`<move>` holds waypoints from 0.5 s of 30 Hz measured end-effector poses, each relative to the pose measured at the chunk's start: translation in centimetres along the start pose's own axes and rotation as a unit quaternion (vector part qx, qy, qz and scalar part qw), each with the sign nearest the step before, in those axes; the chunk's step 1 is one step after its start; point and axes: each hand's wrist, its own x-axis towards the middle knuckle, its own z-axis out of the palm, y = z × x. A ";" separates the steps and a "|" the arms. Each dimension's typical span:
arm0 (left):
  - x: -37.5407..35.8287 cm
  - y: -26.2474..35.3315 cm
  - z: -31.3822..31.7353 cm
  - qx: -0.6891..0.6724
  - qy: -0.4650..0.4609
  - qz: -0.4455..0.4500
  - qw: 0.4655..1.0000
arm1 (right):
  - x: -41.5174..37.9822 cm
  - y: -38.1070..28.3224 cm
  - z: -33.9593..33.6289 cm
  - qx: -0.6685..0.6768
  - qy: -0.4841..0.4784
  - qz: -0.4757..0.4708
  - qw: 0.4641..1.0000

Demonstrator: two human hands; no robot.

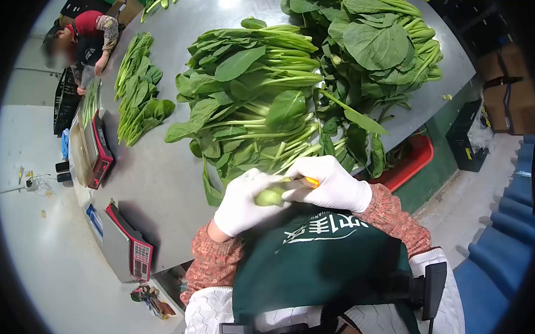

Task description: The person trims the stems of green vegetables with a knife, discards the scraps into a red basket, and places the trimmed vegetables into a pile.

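My left hand [248, 200], in a white glove, is closed around a pale green leafy-vegetable stalk [270, 196]. My right hand [329, 184], also gloved, is closed on a small orange-handled tool [312, 181]; its working end is hidden by the fingers. Both hands meet at the stalk, in front of my green apron [323, 251]. Just beyond them, a wide pile of leafy greens [287, 112] lies on the metal table [177, 223]. A second, taller heap of greens [378, 47] sits at the back right.
Smaller bunches of greens [134, 97] lie to the left. Two red-trimmed scales, one near [140, 260] and one farther [103, 152], stand along the left edge. Another person [89, 37] bends over the far left side. A red crate [412, 166] is below the right edge.
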 end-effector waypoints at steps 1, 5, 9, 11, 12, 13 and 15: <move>-0.3 0.0 0.1 0.041 0.004 -0.003 0.999 | 0.2 0.1 0.1 -0.042 0.018 -0.015 0.999; -0.2 0.6 -1.4 0.152 0.015 0.040 0.987 | 0.5 -0.5 -0.3 -0.018 -0.062 0.009 0.998; -1.2 -0.6 -5.8 0.304 0.144 -0.002 0.942 | 0.2 2.7 -0.5 0.044 -0.057 0.016 0.997; -3.2 -1.2 -8.4 0.325 0.201 -0.060 0.922 | -0.1 4.8 -1.8 -0.193 -0.051 0.089 0.976; -4.4 -1.6 -9.1 0.299 0.228 -0.085 0.923 | -0.3 6.1 -2.0 -0.286 -0.018 0.118 0.951; -5.6 -1.8 -9.7 0.273 0.255 -0.111 0.921 | -0.1 6.8 -2.2 -0.376 0.015 0.144 0.915; -6.8 -2.8 -9.2 0.151 0.297 -0.148 0.931 | 1.1 8.4 -2.1 -0.312 0.154 0.068 0.935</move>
